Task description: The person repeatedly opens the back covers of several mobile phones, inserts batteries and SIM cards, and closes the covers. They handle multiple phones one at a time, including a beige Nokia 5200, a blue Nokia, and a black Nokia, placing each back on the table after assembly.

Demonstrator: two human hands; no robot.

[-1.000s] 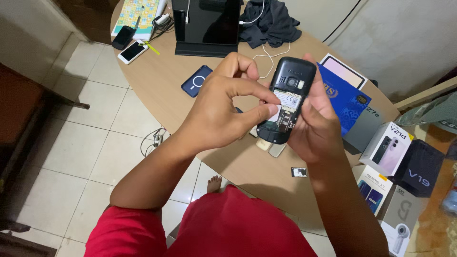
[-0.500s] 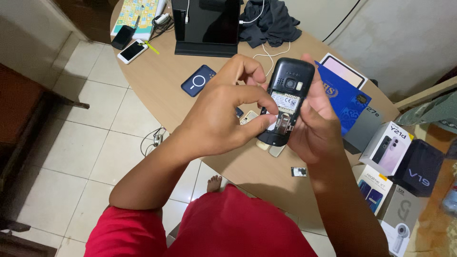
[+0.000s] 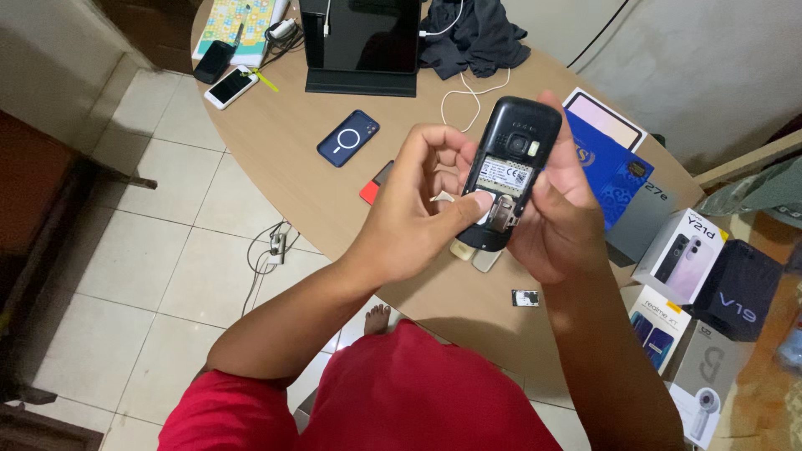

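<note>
My right hand (image 3: pixel 560 209) grips a small black keypad phone (image 3: pixel 510 167) with its back cover off, the open battery bay facing me. My left hand (image 3: pixel 418 209) is against the phone's lower left side, thumb pressed on the card slot area, and a small white card shows between its fingers. Both hands hover above the front edge of a round wooden table (image 3: pixel 317 184). A tiny loose card (image 3: pixel 525 297) lies on the table below my right hand.
On the table: a blue phone (image 3: pixel 347 138), a red-edged phone (image 3: pixel 376 182), a dark tablet on a stand (image 3: pixel 361 42), a dark cloth (image 3: pixel 472 33), white cable (image 3: pixel 468 92), blue booklet (image 3: pixel 610 167), and several phone boxes (image 3: pixel 693 250) at right. A cable adapter (image 3: pixel 274 246) lies on the tiled floor.
My left thumb has slid lower along the phone's open back, down onto the card slot. The phone is held in about the same place.
</note>
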